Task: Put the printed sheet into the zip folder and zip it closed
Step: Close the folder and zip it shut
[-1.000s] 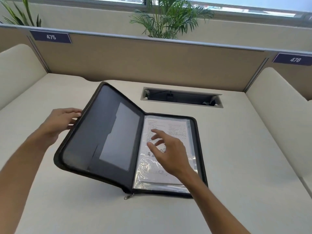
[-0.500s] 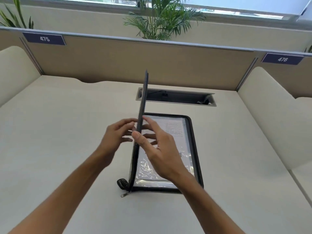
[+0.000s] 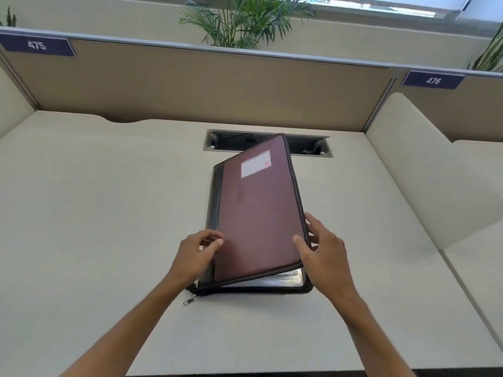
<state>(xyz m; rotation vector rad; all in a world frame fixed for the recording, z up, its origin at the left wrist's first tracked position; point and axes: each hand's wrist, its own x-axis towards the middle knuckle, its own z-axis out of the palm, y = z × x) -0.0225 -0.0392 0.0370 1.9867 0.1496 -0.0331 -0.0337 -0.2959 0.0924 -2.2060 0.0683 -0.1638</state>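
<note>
Zip folder [image 3: 255,213] lay on desk [image 3: 81,213], cover nearly down, left hand [image 3: 197,254] pinched spine edge, right hand [image 3: 324,254] gripped cover's free edge, zipper pull [image 3: 189,300] unzipped.

the number "475" is printed in white on a dark blue plate [image 3: 37,45] fixed to the partition, far beyond the left hand [image 3: 194,254]. "476" is shown on a matching plate [image 3: 432,80] beyond the right hand [image 3: 325,258].

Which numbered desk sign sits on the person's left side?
The sign reading 475, at the divider's far left; the sign reading 476 sits to the right.
</note>
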